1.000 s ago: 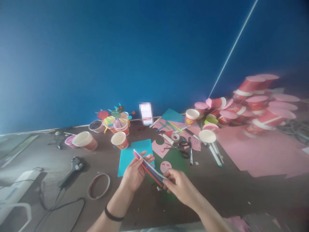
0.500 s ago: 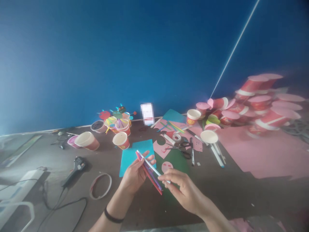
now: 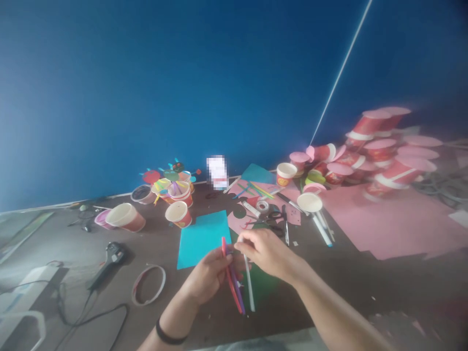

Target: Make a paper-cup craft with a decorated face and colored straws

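Note:
Between the thumb and fingers of my left hand [image 3: 207, 276] are a long red strip [image 3: 233, 286] and a purple strip [image 3: 239, 296], lying side by side and slanting down toward me. Their exact material is hard to tell. My right hand [image 3: 268, 254], just to the right, pinches the top end of a slim white strip [image 3: 250, 288] that hangs down beside the other two. Under and behind the hands are a turquoise sheet [image 3: 203, 234] and a dark green sheet [image 3: 268, 287], the green one partly covered by my right hand.
A glue gun [image 3: 107, 265] with its cord and a tape ring [image 3: 148, 285] lie left. Paper cups [image 3: 178, 214] stand behind. Scissors [image 3: 276, 217], a craft knife [image 3: 285, 225] and markers [image 3: 321, 229] lie right of centre. Cups with pink discs [image 3: 380, 151] are piled beside pink paper [image 3: 383, 219].
My right hand has moved up to the white strip's other end, and that strip now hangs apart from the red and purple ones. These two have turned steeper. The view shifted slightly right.

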`<state>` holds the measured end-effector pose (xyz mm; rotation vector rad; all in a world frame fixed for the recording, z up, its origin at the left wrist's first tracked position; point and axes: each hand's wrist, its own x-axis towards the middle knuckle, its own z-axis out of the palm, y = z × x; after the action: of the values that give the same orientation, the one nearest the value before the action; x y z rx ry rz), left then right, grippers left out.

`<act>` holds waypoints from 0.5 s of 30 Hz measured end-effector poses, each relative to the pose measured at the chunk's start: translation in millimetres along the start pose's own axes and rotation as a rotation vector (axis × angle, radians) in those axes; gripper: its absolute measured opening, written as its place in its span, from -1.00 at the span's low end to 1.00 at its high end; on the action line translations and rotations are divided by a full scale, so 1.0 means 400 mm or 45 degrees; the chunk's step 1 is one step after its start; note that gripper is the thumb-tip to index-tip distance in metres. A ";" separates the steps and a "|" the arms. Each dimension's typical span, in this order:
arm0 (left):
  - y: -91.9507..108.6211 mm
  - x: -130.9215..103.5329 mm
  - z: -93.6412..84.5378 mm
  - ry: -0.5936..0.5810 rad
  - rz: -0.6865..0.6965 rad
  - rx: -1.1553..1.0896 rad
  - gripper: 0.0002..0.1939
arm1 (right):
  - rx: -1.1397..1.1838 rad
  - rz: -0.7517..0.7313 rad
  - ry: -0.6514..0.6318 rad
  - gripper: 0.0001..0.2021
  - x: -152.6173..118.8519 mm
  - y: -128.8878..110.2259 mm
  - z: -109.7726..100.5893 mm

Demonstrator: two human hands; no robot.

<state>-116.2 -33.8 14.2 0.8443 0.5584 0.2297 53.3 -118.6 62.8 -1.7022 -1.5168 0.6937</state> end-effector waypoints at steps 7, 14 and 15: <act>-0.004 -0.003 -0.009 -0.017 -0.091 0.094 -0.74 | 0.342 0.102 -0.081 -0.76 0.064 0.059 0.093; 0.005 0.001 -0.015 -0.065 -0.105 0.065 -0.79 | 0.678 0.160 -0.223 -0.62 0.085 0.081 0.104; 0.005 0.002 -0.016 -0.068 -0.105 0.079 -0.80 | 0.716 0.163 -0.220 -0.60 0.085 0.081 0.107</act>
<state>-118.9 -28.1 12.1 0.8831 0.5511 0.1144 43.4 -78.6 14.5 -1.3364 -1.1751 1.2299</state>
